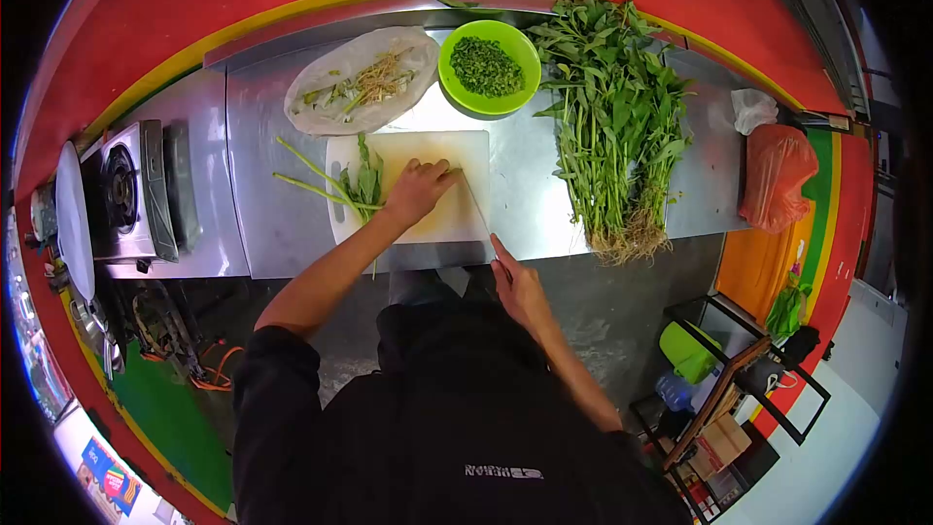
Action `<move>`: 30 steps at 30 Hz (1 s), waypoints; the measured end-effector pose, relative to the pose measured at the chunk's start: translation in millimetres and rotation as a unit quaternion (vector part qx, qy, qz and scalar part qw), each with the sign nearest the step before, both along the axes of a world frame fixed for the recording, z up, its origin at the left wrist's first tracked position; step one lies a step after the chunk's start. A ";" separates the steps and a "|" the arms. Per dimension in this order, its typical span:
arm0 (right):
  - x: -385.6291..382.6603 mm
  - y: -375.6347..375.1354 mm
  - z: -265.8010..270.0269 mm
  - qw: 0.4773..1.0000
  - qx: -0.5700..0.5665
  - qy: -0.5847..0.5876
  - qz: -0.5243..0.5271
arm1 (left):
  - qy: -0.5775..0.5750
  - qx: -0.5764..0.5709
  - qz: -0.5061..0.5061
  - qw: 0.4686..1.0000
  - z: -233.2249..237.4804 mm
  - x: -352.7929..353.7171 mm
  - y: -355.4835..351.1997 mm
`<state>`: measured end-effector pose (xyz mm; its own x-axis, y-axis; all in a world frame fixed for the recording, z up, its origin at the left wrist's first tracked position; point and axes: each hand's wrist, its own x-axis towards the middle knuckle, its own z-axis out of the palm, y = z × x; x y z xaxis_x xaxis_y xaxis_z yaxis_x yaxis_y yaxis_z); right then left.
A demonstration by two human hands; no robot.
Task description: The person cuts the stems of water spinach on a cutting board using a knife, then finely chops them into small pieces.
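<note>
On the white cutting board (pixel 408 235), my left hand (pixel 418 192) is closed, its curled fingers pressed on green vegetable stems. A small green tip shows by the fingertips; what lies under the palm is hidden. Long stems and leaves (pixel 365 180) stick out to the left of that hand, past the board's edge. My right hand (pixel 522 289) grips the dark handle of a knife (pixel 476 199) at the board's lower right corner. The thin blade slants up across the board, its far end close to my left fingertips.
Behind the board are a green bowl (pixel 530 87) of chopped greens and a plastic bag (pixel 301 122) with roots and trimmings. A big bunch of rooted leafy greens (pixel 622 126) lies to the right, then a red plastic bag (pixel 777 175). A gas stove (pixel 146 190) stands left.
</note>
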<state>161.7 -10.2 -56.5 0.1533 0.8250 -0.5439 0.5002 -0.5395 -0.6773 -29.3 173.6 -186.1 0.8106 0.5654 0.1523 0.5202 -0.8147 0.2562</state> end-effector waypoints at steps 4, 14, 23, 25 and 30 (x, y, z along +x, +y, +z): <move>-3.0 4.8 -38.9 0.995 0.099 -0.012 0.013 | 0.025 -0.036 0.009 0.999 9.6 -0.4 -0.9; -2.5 -4.1 -45.3 0.997 0.062 0.037 -0.020 | -0.024 -0.060 0.022 0.998 -0.1 -1.8 -6.2; -4.8 3.8 -17.9 0.996 -0.006 0.071 -0.048 | -0.021 -0.054 0.018 0.998 4.7 -1.1 -3.5; -6.3 -1.1 -27.7 0.997 0.024 0.065 -0.045 | -0.019 -0.057 0.017 0.998 5.2 -0.3 -3.5; -5.4 -0.7 -45.5 0.993 0.114 0.024 -0.021 | -0.007 -0.031 0.016 0.999 6.7 -1.4 -3.1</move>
<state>156.3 -10.9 -102.0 0.1693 0.9212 -0.3504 0.4444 -0.3886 -0.8071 -30.7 170.5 -179.3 0.7896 0.6001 0.1276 0.5421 -0.7798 0.3131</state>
